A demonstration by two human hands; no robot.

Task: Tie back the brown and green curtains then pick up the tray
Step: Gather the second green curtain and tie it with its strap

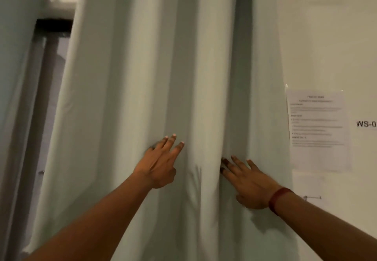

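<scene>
1. While pressing left hand flat on the pale green curtain, spreads straight fingers.
2. Lays right hand, fingers straight, on folds beside the white wall.
3. Grips nothing with either.

Right hand fingertips half hidden in green curtain fold (notice sheet print blurred, unreadable).

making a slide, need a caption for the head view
Head view: left hand and right hand, fingers straight, press the hanging pale green curtain beside a wall notice.
</scene>
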